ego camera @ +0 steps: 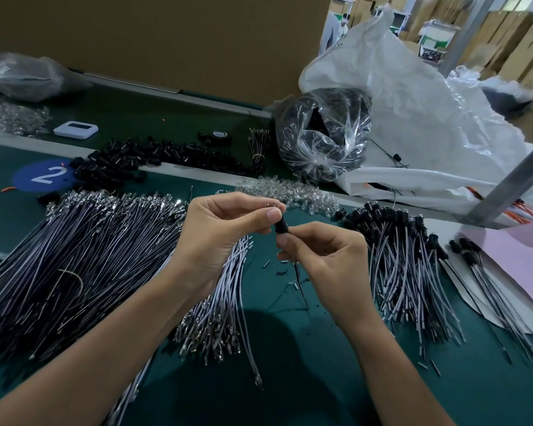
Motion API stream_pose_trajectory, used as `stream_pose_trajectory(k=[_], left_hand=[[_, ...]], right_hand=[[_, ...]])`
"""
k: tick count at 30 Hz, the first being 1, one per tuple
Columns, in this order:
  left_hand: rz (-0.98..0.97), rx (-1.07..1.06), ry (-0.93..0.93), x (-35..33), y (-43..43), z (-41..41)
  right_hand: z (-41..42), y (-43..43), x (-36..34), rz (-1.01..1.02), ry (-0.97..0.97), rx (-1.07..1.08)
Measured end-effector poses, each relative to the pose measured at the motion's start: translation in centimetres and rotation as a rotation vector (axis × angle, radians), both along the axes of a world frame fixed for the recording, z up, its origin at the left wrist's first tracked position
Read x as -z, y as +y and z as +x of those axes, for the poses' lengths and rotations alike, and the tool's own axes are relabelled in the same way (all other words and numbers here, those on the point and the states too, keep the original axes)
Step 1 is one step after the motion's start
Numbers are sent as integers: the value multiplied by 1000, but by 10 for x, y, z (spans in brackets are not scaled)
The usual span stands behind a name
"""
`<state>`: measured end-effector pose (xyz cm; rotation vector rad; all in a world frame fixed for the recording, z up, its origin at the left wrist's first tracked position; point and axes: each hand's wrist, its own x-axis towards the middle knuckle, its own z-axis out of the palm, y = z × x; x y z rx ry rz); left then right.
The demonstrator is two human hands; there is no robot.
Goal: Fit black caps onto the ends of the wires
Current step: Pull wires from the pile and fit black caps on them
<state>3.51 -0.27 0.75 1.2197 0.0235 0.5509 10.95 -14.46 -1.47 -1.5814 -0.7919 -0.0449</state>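
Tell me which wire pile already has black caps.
The pile right of the right hand: black caps top its far ends; the left piles end in bare metal.

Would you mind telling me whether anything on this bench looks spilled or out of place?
Small scraps lie strewn on the mat beside the right hand, outside any pile. One capped wire lies alone on the white bag, away from the capped bundle. Nothing else stands out.

Single head view, wide-angle, facing forward and down over table point(305, 348); left hand point(219, 238), right hand point(330, 262) close, mid-frame.
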Motion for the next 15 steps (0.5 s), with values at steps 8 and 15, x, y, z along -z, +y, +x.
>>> stream_pose_trajectory(k=[8, 15], left_hand=[[6, -27, -2, 0, -1, -1], [21, 32, -4, 1, 0, -2]], right_hand=[[-1, 0, 2, 6, 15, -28], [-5, 3, 6, 18, 93, -81]])
